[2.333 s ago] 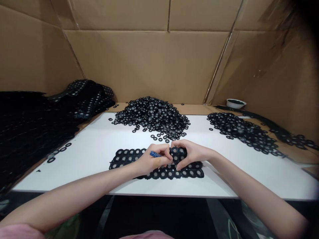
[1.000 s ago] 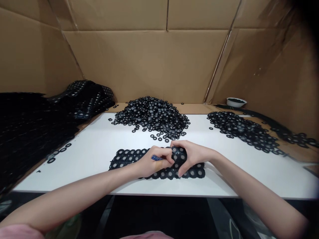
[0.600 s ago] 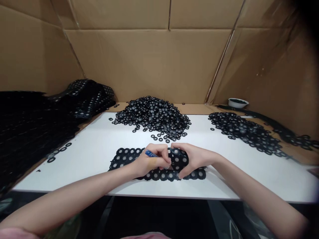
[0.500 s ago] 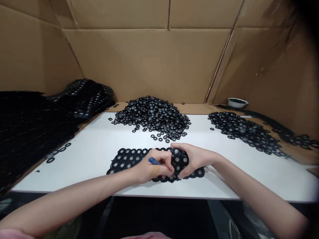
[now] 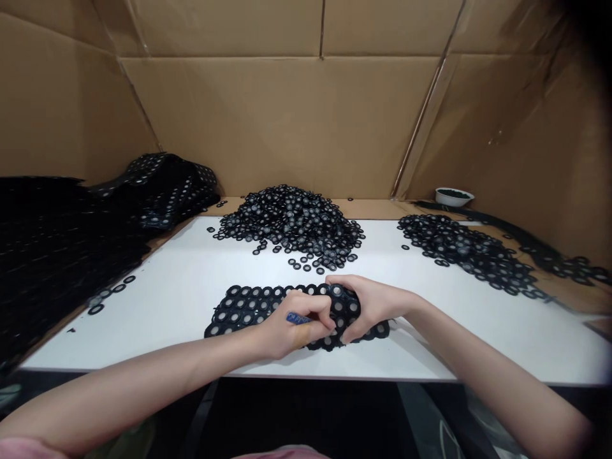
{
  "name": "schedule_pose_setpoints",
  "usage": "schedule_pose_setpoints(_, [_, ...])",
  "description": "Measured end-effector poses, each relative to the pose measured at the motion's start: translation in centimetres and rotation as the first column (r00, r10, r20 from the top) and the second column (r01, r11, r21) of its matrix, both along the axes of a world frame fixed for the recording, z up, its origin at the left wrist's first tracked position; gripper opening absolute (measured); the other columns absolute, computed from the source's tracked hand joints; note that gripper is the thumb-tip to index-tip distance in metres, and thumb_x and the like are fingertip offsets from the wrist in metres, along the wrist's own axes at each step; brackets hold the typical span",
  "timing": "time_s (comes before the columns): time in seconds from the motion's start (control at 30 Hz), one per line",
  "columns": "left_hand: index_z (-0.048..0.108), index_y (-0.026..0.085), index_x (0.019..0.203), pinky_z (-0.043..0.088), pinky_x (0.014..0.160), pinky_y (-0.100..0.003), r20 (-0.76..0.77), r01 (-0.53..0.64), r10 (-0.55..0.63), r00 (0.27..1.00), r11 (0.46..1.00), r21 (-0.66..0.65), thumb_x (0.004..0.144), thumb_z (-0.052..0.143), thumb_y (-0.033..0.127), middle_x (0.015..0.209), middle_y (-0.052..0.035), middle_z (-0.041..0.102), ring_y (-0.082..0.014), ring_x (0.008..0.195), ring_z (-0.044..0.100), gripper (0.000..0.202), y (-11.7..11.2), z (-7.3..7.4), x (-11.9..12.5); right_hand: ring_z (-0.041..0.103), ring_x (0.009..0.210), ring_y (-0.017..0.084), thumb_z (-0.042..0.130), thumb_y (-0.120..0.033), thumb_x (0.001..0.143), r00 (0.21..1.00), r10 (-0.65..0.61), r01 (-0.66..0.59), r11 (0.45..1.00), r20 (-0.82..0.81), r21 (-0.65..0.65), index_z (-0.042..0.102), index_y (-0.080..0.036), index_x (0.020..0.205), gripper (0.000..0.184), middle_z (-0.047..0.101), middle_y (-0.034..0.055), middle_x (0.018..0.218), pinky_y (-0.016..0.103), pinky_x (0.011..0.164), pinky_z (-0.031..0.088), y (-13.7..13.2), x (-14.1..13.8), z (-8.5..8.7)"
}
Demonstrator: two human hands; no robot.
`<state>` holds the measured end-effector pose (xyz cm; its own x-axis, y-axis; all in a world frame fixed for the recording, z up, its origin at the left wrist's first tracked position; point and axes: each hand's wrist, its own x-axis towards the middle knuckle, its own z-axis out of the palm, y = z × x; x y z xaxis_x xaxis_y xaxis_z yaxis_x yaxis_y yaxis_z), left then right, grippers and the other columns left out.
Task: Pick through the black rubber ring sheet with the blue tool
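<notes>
My left hand (image 5: 297, 324) grips a slim blue-handled tool (image 5: 297, 317), and its fingertips press into a black perforated sheet of rubber rings with grey centres (image 5: 243, 311). That sheet lies on a white board (image 5: 143, 335). My right hand (image 5: 370, 308) closes on the sheet's middle, where it bunches up between my two hands. The tool's tip is hidden behind my left fingers.
A heap of loose black rings (image 5: 291, 223) lies behind the sheet, and a lower spread (image 5: 461, 252) lies to the right. Stacked black sheets (image 5: 71, 255) rise at the left. A white bowl (image 5: 453, 196) stands at the back right, against cardboard walls (image 5: 287, 121).
The sheet's left part has slid left and flattened, and the bunched fold between my hands has shifted. My left hand sits a little lower, still holding the blue tool.
</notes>
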<state>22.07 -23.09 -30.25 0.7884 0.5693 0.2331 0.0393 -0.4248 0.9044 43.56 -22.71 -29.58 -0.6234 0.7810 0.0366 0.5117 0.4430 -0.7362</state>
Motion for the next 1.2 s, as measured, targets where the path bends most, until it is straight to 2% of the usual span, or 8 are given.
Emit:
schedule_pose_setpoints(0.33, [0.058,0.011,0.064,0.035,0.053,-0.016,-0.027,0.040,-0.041,0.999,0.999,-0.015,0.077,0.058,0.013,0.057,0.0026,0.054,-0.0061,0.053,0.045,0.014,0.0,-0.2,0.2,0.055,0.094,0.024,0.085,-0.039,0.046,1.000,0.013,-0.012,0.999,0.012,-0.035,0.056,-0.019,0.108,0.071,0.058,0.0018,0.099,0.029,0.079,0.046,0.0,0.0,0.0])
schedule_pose_setpoints(0.57, [0.063,0.010,0.066,0.039,0.058,-0.017,-0.089,0.076,-0.069,0.994,0.994,0.073,0.077,0.056,0.011,0.063,-0.0002,0.061,-0.0078,0.059,0.052,0.013,-0.3,0.1,0.4,0.054,0.099,0.024,0.085,-0.038,0.044,1.000,0.014,-0.013,1.000,0.014,-0.025,0.054,-0.019,0.110,0.076,0.057,0.0025,0.104,0.029,0.084,0.044,0.0,-0.1,0.0])
schedule_pose_setpoints(0.67, [0.061,0.011,0.065,0.037,0.051,-0.016,-0.055,0.046,-0.051,0.997,0.995,-0.089,0.074,0.060,0.012,0.058,0.0009,0.059,-0.0065,0.051,0.049,0.010,-0.3,0.1,0.3,0.053,0.092,0.022,0.085,-0.043,0.046,0.999,0.046,-0.045,0.998,0.017,-0.042,0.053,-0.019,0.103,0.070,0.055,0.0005,0.097,0.027,0.078,0.045,0.1,0.1,0.3])
schedule_pose_setpoints(0.77, [0.057,0.012,0.063,0.032,0.039,-0.016,-0.008,-0.001,-0.002,1.000,0.933,-0.360,0.068,0.063,0.012,0.054,0.0015,0.059,-0.0060,0.041,0.045,0.007,0.1,0.1,0.4,0.052,0.089,0.020,0.086,-0.046,0.044,0.997,0.067,-0.064,0.995,0.040,-0.073,0.052,-0.020,0.098,0.069,0.054,-0.0011,0.094,0.026,0.075,0.044,0.2,0.6,0.9])
schedule_pose_setpoints(0.83, [0.054,0.012,0.063,0.031,0.036,-0.016,0.040,-0.032,0.055,0.998,0.901,-0.433,0.066,0.064,0.013,0.058,0.0000,0.062,-0.0067,0.041,0.047,0.010,0.9,0.2,0.4,0.052,0.090,0.020,0.086,-0.045,0.044,0.996,0.060,-0.054,0.995,0.068,-0.082,0.051,-0.020,0.099,0.070,0.053,-0.0012,0.095,0.026,0.076,0.043,0.3,1.1,1.3])
schedule_pose_setpoints(1.0, [0.053,0.013,0.066,0.031,0.038,-0.015,0.086,-0.157,0.192,0.978,0.938,-0.310,0.069,0.065,0.015,0.059,0.0011,0.060,-0.0068,0.046,0.049,0.013,3.6,0.3,0.2,0.051,0.084,0.018,0.079,-0.050,0.059,0.995,0.024,-0.022,1.000,0.094,-0.022,0.055,-0.020,0.099,0.055,0.055,-0.0002,0.091,0.026,0.072,0.041,1.0,1.9,1.2])
schedule_pose_setpoints(1.1, [0.055,0.013,0.068,0.032,0.041,-0.016,0.030,-0.192,0.202,0.979,0.960,-0.203,0.071,0.065,0.018,0.056,0.0029,0.055,-0.0072,0.048,0.048,0.011,4.7,0.1,0.1,0.048,0.067,0.014,0.060,-0.046,0.082,0.999,-0.011,0.011,1.000,0.031,-0.013,0.059,-0.017,0.088,0.030,0.056,0.0002,0.077,0.025,0.061,0.039,1.3,1.5,0.5])
schedule_pose_setpoints(1.2, [0.056,0.013,0.068,0.034,0.047,-0.017,0.001,-0.192,0.194,0.981,0.974,-0.117,0.073,0.063,0.018,0.062,0.0025,0.056,-0.0071,0.053,0.048,0.010,5.1,-0.1,0.3,0.048,0.062,0.013,0.054,-0.037,0.086,0.997,-0.079,0.079,0.996,-0.008,0.036,0.060,-0.016,0.080,0.022,0.057,0.0003,0.072,0.025,0.058,0.037,1.4,0.6,-0.4])
